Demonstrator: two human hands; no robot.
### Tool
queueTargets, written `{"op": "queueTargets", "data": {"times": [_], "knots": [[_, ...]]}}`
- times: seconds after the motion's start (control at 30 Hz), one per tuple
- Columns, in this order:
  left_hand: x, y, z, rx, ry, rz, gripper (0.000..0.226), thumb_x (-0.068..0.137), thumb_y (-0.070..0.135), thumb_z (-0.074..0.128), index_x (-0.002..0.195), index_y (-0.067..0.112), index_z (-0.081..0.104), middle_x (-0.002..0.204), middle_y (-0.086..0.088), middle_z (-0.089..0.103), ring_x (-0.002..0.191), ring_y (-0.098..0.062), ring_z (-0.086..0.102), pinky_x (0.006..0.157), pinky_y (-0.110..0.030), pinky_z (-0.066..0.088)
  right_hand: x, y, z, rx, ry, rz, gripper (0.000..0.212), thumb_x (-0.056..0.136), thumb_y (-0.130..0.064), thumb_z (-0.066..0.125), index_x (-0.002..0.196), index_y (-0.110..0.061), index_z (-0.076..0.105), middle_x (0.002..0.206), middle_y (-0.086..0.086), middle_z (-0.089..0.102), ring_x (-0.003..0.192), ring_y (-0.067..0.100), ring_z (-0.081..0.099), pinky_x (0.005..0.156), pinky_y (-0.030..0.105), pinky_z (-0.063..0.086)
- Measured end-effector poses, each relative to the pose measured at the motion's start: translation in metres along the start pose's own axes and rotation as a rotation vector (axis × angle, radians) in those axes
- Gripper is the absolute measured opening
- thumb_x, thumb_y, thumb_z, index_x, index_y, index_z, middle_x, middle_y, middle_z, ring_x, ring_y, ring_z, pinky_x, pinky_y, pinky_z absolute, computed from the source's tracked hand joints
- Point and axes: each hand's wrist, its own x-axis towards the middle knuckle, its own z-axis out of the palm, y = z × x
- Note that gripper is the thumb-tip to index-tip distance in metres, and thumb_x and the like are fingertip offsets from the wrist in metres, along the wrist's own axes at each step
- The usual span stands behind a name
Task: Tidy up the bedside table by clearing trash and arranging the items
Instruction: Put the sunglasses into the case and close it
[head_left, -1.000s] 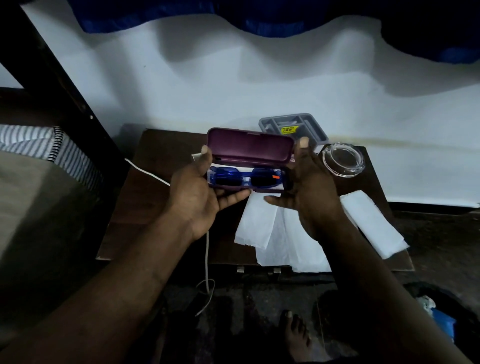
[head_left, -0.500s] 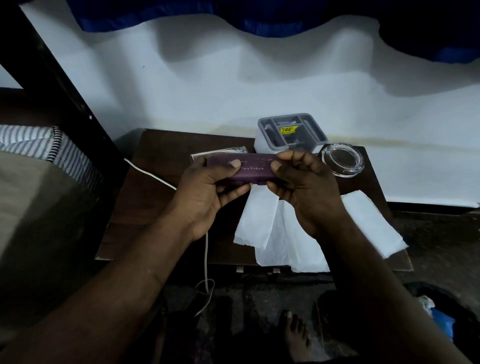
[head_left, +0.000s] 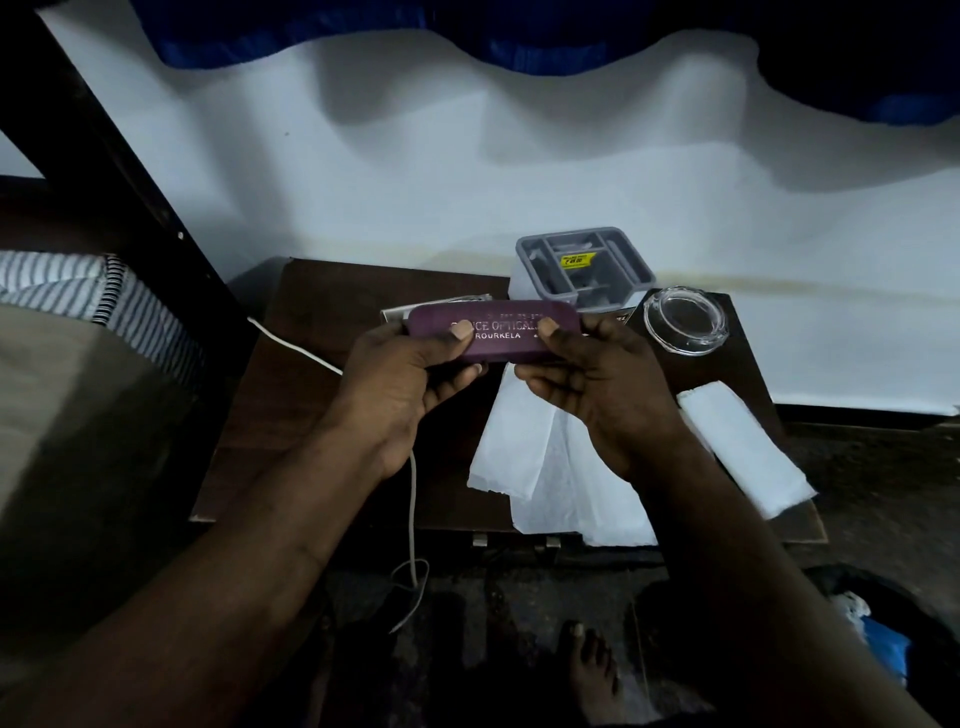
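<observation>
A closed purple glasses case (head_left: 496, 332) with gold lettering is held above the dark wooden bedside table (head_left: 322, 312). My left hand (head_left: 400, 384) grips its left end and my right hand (head_left: 592, 379) grips its right end, thumbs on the lid. White tissue sheets (head_left: 524, 452) lie on the table under my hands, and another folded tissue (head_left: 743, 447) lies at the right front. A grey compartment organiser (head_left: 582, 270) and a clear glass ashtray (head_left: 683, 322) stand at the back right.
A white cable (head_left: 413, 499) runs across the table's left part and hangs over its front edge. A flat packet (head_left: 441, 306) lies behind the case. A striped bedsheet (head_left: 78, 291) is at the left. A dark bin with blue trash (head_left: 883, 639) is on the floor at the right.
One second ago the case was open with blue glasses inside. Both hands have shut its lid and tilted the closed case so its lettered top faces up.
</observation>
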Motion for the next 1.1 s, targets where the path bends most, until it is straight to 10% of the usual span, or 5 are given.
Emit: {"op": "queueTargets", "data": {"times": [0.53, 0.77, 1.1], "knots": [[0.004, -0.001, -0.002, 0.015, -0.057, 0.035, 0.033, 0.091, 0.004, 0.07, 0.123, 0.008, 0.064, 0.113, -0.018, 0.075, 0.092, -0.031, 0.075, 0.071, -0.026, 0.061, 0.002, -0.001, 0.001, 0.002, 0.024, -0.061, 0.018, 0.1, -0.019, 0.069, 0.115, -0.011, 0.066, 0.096, 0.01, 0.077, 0.079, 0.026, 0.077, 0.069, 0.026, 0.061], [0.01, 0.0, -0.015, 0.473, -0.094, 0.371, 0.063, 0.078, -0.002, 0.083, 0.131, 0.023, 0.061, 0.12, -0.002, 0.071, 0.107, -0.02, 0.07, 0.097, -0.042, 0.058, 0.006, 0.0, 0.001, 0.017, 0.095, -0.091, 0.005, 0.101, -0.018, 0.067, 0.105, -0.017, 0.069, 0.1, 0.013, 0.078, 0.084, 0.028, 0.077, 0.066, 0.022, 0.059], [0.016, 0.016, -0.036, 1.004, -0.028, 0.663, 0.061, 0.072, 0.027, 0.092, 0.127, 0.027, 0.064, 0.107, 0.025, 0.065, 0.094, 0.007, 0.062, 0.08, 0.0, 0.041, 0.014, 0.008, 0.018, 0.082, 0.12, -0.147, 0.015, 0.099, -0.018, 0.071, 0.11, -0.011, 0.065, 0.098, 0.008, 0.076, 0.086, 0.026, 0.076, 0.083, 0.036, 0.065]]}}
